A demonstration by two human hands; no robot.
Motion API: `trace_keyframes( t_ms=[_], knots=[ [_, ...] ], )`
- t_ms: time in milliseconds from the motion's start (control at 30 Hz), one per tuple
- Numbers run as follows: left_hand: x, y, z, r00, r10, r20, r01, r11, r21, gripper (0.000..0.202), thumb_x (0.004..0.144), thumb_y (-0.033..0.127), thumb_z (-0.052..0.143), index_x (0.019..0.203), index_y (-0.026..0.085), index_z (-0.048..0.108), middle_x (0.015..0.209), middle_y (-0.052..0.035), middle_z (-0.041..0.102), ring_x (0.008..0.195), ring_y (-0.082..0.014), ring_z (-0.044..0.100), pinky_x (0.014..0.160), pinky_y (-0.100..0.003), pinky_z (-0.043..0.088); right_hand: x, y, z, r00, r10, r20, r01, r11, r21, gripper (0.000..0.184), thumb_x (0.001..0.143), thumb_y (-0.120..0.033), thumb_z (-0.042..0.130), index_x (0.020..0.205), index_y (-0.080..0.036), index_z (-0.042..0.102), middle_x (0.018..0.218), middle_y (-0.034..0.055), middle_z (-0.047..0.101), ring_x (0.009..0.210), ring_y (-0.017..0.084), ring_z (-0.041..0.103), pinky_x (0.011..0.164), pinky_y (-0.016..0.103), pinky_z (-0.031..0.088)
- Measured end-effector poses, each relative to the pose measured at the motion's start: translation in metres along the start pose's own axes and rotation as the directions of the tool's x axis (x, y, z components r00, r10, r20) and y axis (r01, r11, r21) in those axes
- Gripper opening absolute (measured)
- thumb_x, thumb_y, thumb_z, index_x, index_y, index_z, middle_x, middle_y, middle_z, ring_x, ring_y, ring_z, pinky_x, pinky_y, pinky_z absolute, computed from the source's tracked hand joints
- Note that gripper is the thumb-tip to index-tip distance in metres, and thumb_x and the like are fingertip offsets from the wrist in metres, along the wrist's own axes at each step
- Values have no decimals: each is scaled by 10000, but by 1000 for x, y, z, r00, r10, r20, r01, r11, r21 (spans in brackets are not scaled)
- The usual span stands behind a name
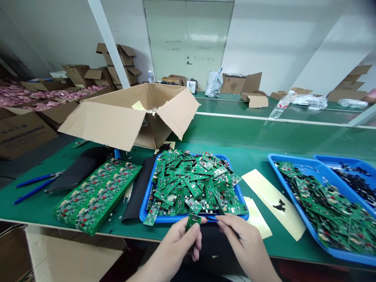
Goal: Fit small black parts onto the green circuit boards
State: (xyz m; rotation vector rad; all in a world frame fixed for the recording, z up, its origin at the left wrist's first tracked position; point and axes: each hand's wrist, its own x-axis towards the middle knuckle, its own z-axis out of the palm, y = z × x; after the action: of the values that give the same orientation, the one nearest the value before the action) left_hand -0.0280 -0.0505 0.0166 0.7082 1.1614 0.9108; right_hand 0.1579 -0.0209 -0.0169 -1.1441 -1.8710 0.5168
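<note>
Oblong green circuit board [192,222] | clamped in left hand [183,239] | right hand [242,232] pinching slim black strip [210,219] | loose pinch could drop it

Board [193,221] and black piece [210,219], both held up at the near edge of the tray [146,200].
The board is a small green rectangle with pale marks near its upper end; the left hand [185,236] grips it with the thumb across its lower part, so it stands tilted, its face to the camera, in front of the middle of the tray's near edge. The black piece, thin and dark, lies roughly level between the right hand's [242,232] fingertips, just right of the board, towards the tray's near right corner; whether they touch is unclear.
</note>
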Motion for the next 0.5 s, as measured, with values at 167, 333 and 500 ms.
trace_keyframes(
  t_ms=[167,333,500],
  knots=[
    [0,7,-10,989,109,-102,-110,994,-5,575,777,597,547,1164,171,552,686,5,614,554,-138,541,573,-272,435,5,-3,-18,994,-73,-87,61,989,-134,220,912,-308,498,946,-210,692,759,38,729,673,194,702,671,299,593],
    [-2,13,-3,991,122,-51,-112,980,165,399,785,523,578,945,180,701,882,-50,662,867,-215,580,844,-326,424,10,-26,-14,989,-145,-31,143,988,-66,179,906,-229,485,866,-211,659,748,31,716,766,194,694,741,308,574],
    [-2,13,11,995,96,38,-96,995,6,329,806,411,587,1008,165,673,675,6,604,660,-148,545,706,-284,435,11,-36,-3,983,-183,13,183,983,-21,166,903,-154,468,884,-200,627,790,39,700,747,173,666,780,325,544]
  ],
)
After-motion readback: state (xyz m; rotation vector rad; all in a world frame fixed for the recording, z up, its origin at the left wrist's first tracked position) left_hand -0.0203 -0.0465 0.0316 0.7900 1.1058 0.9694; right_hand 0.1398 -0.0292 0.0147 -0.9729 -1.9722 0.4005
